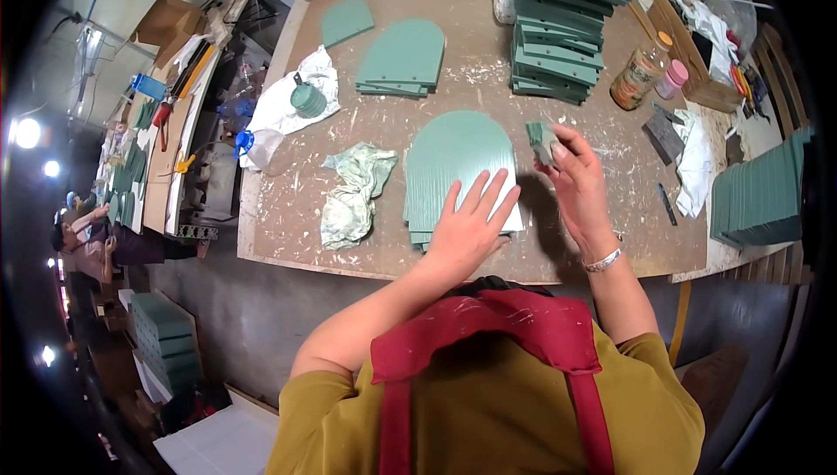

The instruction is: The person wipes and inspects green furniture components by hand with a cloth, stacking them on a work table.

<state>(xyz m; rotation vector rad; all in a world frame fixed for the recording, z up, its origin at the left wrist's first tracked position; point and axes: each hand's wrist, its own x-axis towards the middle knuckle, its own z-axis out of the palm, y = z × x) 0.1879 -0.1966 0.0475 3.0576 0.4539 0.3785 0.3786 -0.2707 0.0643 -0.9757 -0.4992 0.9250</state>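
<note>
A stack of green round-topped panels [458, 148] lies in front of me, the top one catching a sheen of light. My left hand [471, 222] rests flat on its lower right part, fingers spread. To the right of the panels, my right hand [575, 178] is raised over the table, closed around a small grey-green pad [540, 140]. That pad looks worn, and its exact kind does not show. A crumpled, green-stained white cloth [353, 196] lies left of the panels.
More green panels [401, 56] lie farther back, and a tall stack of green pieces [558, 39] rises behind. At right stand a glass jar [641, 74], a pink-lidded jar [671, 80] and a row of green boards [758, 191]. A small green pot [307, 102] sits on a white cloth.
</note>
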